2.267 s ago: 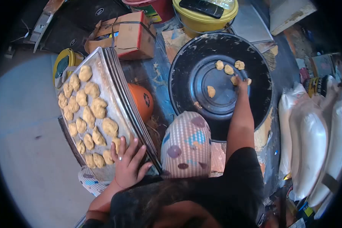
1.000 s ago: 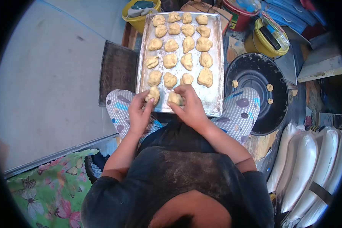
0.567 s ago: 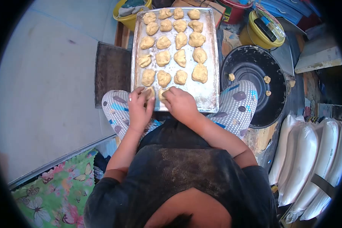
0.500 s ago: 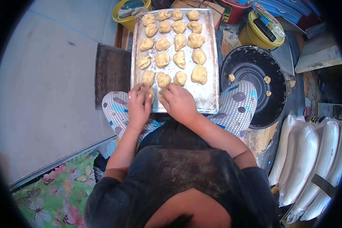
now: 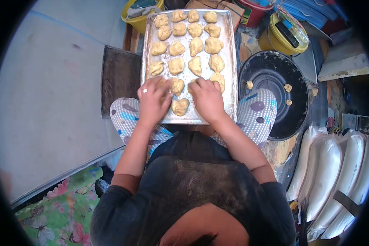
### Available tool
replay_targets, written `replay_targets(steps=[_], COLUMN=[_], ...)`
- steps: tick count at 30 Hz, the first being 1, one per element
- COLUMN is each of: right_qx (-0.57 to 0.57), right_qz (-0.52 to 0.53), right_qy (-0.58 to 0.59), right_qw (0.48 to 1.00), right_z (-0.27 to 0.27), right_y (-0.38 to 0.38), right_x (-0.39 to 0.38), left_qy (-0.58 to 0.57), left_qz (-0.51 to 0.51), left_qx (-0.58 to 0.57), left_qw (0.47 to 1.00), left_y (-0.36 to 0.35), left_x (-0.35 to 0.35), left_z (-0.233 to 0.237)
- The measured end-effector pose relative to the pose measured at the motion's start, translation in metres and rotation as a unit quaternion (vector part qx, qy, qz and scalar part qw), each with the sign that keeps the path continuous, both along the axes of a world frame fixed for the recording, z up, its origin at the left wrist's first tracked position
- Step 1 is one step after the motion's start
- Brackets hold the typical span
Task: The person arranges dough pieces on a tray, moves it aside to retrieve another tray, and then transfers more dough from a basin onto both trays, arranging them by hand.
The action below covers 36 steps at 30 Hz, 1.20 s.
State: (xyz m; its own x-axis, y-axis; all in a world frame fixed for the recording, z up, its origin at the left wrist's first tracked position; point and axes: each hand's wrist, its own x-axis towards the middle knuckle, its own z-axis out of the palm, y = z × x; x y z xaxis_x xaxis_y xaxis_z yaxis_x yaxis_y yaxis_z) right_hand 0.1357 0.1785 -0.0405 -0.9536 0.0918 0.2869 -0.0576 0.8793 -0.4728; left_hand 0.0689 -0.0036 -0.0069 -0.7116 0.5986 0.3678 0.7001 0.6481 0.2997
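Note:
A metal baking tray point(image 5: 209, 117) rests across my lap, with rows of rough yellowish dough balls on it. My left hand point(image 5: 153, 99) is at the tray's lower left, its fingers curled down over a dough ball that they mostly hide. Over the third ball of the same row, my right hand point(image 5: 208, 99) bends its fingers round the dough, and only a sliver of it shows. Between the hands sits an uncovered dough ball point(image 5: 176, 86). Closer to my body lies a single dough ball point(image 5: 180, 107).
A black basin point(image 5: 274, 125) with a few small dough scraps stands on the right. Behind it is a yellow bucket point(image 5: 270, 39) with a phone and bottle on its lid. Filled plastic bags point(image 5: 326, 176) lie lower right. A pale board point(image 5: 61, 90) spans the left.
Both hands have moved up the tray and apart, from the front balls to the row behind. The front dough ball between them is now uncovered.

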Motion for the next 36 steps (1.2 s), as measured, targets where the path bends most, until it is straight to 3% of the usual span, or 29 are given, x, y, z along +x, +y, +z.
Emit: replay_targets(steps=[4, 7, 9, 12, 15, 17, 19, 21, 23, 26, 28, 29, 30, 31, 33, 36], right_qx=[-0.032, -0.045, -0.046, -0.128, -0.23, -0.293, -0.294, -0.25, -0.209, -0.126, -0.123, -0.107, -0.094, -0.057, -0.104, -0.124], right_qz=[0.001, -0.035, -0.11, -0.225, -0.418, -0.43, -0.453, -0.487, -0.469, -0.423, -0.38, -0.345, -0.306, -0.226, -0.174, -0.125], right_qy=[0.013, 0.072, 0.14, 0.197, 0.072, -0.018, -0.221, -0.299, -0.34, -0.401, -0.284, -0.245, -0.203, -0.243, -0.32, -0.261], right_qw=[0.999, 0.996, 0.983, 0.946, 0.876, 0.854, 0.812, 0.782, 0.788, 0.803, 0.872, 0.9, 0.925, 0.942, 0.926, 0.949], right_z=[0.001, 0.035, 0.057, 0.037, -0.048, -0.185, -0.285, -0.351, -0.428, -0.35, -0.368, -0.376, -0.382, -0.388, -0.386, -0.399], right_y=[0.002, 0.024, 0.069, 0.175, 0.282, 0.357, 0.378, 0.357, 0.326, 0.268, 0.271, 0.273, 0.276, 0.28, 0.283, 0.29], right_x=[-0.005, 0.019, 0.041, 0.056, 0.073, 0.092, 0.108, 0.105, 0.096, 0.063, 0.056, 0.049, 0.04, 0.034, 0.027, 0.054], left_qy=[-0.006, -0.018, -0.036, -0.031, -0.058, -0.065, -0.066, -0.062, -0.058, -0.079, -0.11, -0.108, -0.123, -0.129, -0.107, -0.073], left_qz=[-0.011, -0.027, -0.054, -0.07, -0.078, -0.07, -0.073, -0.062, -0.075, -0.068, -0.083, -0.044, -0.036, -0.031, 0.018, 0.035], left_qx=[-0.084, -0.055, -0.095, -0.164, -0.251, -0.255, -0.265, -0.277, -0.277, -0.293, -0.241, -0.246, -0.161, -0.071, -0.069, -0.051], left_qw=[0.996, 0.998, 0.993, 0.983, 0.963, 0.962, 0.959, 0.957, 0.956, 0.95, 0.961, 0.962, 0.979, 0.989, 0.992, 0.995], left_y=[0.013, 0.023, 0.03, 0.042, 0.043, 0.041, 0.04, 0.04, 0.038, 0.041, 0.037, 0.034, 0.033, 0.03, 0.02, 0.011], left_x=[-0.004, 0.006, 0.019, 0.031, 0.025, 0.02, 0.019, 0.018, 0.017, 0.018, 0.016, 0.016, 0.016, 0.015, 0.017, 0.027], left_z=[-0.01, 0.006, 0.011, -0.004, -0.022, -0.028, -0.031, -0.034, -0.033, -0.024, -0.021, -0.016, -0.009, -0.004, 0.002, 0.004])
